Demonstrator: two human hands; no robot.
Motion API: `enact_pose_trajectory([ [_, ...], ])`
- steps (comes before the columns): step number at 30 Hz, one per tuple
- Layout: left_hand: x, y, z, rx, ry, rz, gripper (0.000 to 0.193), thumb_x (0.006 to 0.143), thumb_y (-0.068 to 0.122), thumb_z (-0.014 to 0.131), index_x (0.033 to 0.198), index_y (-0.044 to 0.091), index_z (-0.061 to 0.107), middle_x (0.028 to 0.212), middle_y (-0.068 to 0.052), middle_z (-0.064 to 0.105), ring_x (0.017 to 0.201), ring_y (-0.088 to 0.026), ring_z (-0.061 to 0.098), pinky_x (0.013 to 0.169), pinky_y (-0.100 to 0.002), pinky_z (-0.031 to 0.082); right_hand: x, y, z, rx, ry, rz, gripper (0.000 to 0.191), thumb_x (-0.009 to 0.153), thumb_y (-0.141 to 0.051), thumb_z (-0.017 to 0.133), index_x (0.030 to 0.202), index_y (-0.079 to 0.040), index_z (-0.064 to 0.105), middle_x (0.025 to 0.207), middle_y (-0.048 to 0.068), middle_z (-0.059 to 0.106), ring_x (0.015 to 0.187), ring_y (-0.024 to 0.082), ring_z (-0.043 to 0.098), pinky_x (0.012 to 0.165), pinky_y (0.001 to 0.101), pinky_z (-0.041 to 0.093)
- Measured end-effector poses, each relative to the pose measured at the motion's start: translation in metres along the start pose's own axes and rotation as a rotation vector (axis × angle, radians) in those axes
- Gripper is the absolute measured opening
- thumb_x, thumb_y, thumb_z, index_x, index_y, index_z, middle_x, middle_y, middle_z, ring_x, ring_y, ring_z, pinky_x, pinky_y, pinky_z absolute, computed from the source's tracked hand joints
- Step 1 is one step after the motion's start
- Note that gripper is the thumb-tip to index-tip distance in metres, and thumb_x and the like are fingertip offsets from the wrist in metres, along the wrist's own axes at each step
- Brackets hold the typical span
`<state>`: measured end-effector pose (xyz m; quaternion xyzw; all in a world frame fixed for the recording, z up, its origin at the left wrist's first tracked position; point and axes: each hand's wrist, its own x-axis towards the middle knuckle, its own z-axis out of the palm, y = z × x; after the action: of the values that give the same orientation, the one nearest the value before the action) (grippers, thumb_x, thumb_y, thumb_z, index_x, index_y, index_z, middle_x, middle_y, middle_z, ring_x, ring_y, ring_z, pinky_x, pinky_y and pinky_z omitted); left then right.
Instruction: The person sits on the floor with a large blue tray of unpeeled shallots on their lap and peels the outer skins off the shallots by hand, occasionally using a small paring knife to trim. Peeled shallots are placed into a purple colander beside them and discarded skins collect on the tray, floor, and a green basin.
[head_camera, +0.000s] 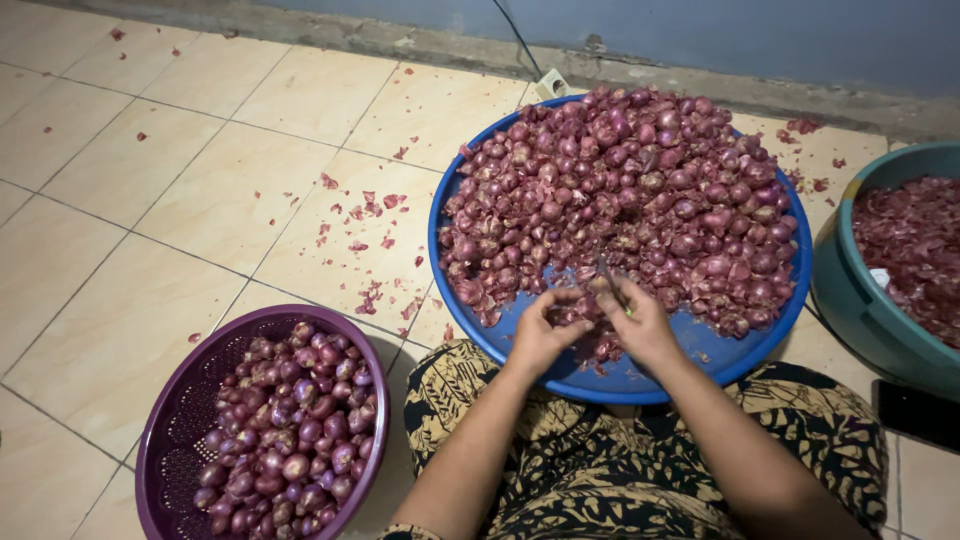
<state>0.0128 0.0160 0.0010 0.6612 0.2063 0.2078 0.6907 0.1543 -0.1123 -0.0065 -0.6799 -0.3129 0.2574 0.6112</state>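
Beige ceramic floor tiles (130, 300) lie beneath me; my lap is covered by black-and-tan patterned cloth (600, 470). At 8 o'clock from my hands sits a round purple perforated plastic basket (165, 440) filled with peeled red shallots (290, 430). At 12 o'clock, resting partly on my knees, is a wide blue plastic basin (720, 360) piled with unpeeled red shallots (620, 190). My left hand (540, 335) has its fingers closed on one small red shallot (590, 300) above the basin's near rim. My right hand (645, 325) has its fingers wrapped around a small knife (612, 285), blade at that shallot. At 3 o'clock stands a teal plastic tub (850, 300) holding red shallot skins (915, 250). Loose red skin scraps (365, 215) lie scattered at 10 o'clock.
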Motion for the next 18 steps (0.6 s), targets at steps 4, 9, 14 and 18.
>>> enact_pose_trajectory([
  [4,0.002,-0.005,-0.003,-0.146,0.011,0.035,0.05,0.078,-0.002,0.081,0.123,0.003,0.06,0.111,-0.005,0.07,0.102,-0.016,0.069,0.088,-0.029,0.061,-0.006,-0.018,-0.004,-0.105,-0.059,0.093,0.034,0.095,-0.019,0.067,0.127,-0.01,0.058,0.099,0.0,0.07,0.084,0.008,0.065,0.07,0.0234,0.053],
  [9,0.006,-0.016,-0.004,-0.307,-0.051,0.091,0.043,0.087,-0.003,0.079,0.125,-0.001,0.059,0.113,-0.01,0.068,0.103,-0.018,0.067,0.091,-0.03,0.059,-0.007,-0.012,0.008,-0.134,-0.026,-0.071,0.016,0.098,-0.017,0.069,0.101,-0.002,0.067,0.089,0.006,0.072,0.079,0.01,0.064,0.068,0.0261,0.053],
  [14,0.008,-0.013,-0.011,-0.54,-0.072,-0.146,0.036,0.09,-0.002,0.07,0.124,0.0,0.057,0.109,-0.014,0.068,0.097,-0.024,0.072,0.084,-0.036,0.063,-0.004,-0.006,0.008,-0.141,-0.013,0.152,0.013,0.098,-0.013,0.061,0.107,-0.006,0.067,0.083,0.006,0.071,0.066,0.013,0.063,0.057,0.0301,0.051],
  [18,0.008,-0.01,-0.011,-0.558,-0.092,-0.082,0.037,0.092,-0.005,0.065,0.128,0.004,0.057,0.113,-0.013,0.068,0.098,-0.024,0.072,0.083,-0.034,0.061,0.004,-0.014,0.007,0.034,0.055,0.329,0.018,0.1,-0.014,0.062,0.114,-0.005,0.069,0.082,0.006,0.069,0.065,0.012,0.06,0.057,0.027,0.048],
])
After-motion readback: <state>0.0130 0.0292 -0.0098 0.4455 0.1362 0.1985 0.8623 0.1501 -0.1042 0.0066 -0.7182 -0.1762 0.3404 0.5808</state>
